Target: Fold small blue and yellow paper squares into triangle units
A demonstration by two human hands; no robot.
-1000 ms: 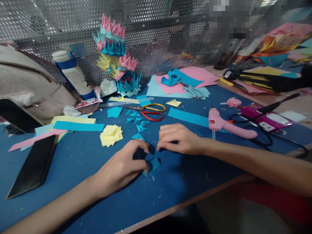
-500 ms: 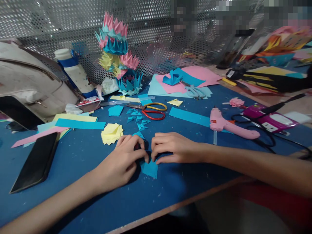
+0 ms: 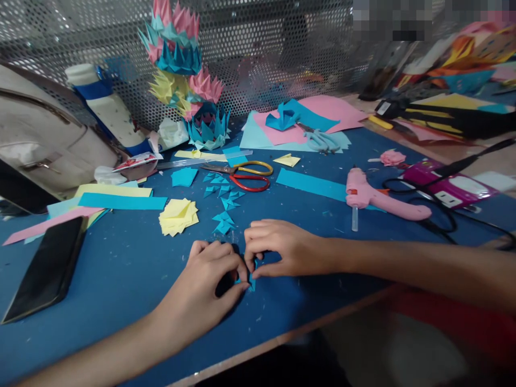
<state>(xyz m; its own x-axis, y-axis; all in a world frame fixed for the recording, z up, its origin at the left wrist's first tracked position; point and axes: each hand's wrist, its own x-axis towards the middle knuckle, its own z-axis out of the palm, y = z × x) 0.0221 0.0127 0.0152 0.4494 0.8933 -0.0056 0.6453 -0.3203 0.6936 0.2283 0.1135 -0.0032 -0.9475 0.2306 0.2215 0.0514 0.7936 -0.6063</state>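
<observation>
Between my fingertips, low on the blue table (image 3: 133, 279), is a small folded piece of blue paper (image 3: 252, 283), mostly hidden by the fingers. My left hand (image 3: 215, 274) pinches its left side, thumb and forefinger together. My right hand (image 3: 278, 244) is closed on its right side, fingers bent down to the tabletop. Just beyond the hands lie several small folded blue paper triangles (image 3: 224, 221). A stack of yellow paper squares (image 3: 178, 216) sits to the far left of them. Scissors with one yellow and one red handle (image 3: 252, 183) lie behind.
A pink glue gun (image 3: 373, 200) rests at right on a blue paper strip (image 3: 310, 184), near a purple power strip (image 3: 447, 185). At left are a phone (image 3: 48, 269), paper strips (image 3: 123, 201) and a bottle (image 3: 107, 110). A folded-paper tower (image 3: 181, 59) stands at the back.
The blue paper between my hands went from a wider flat shape to a narrow folded one. My left thumb has moved in against it. The camera view has shifted slightly.
</observation>
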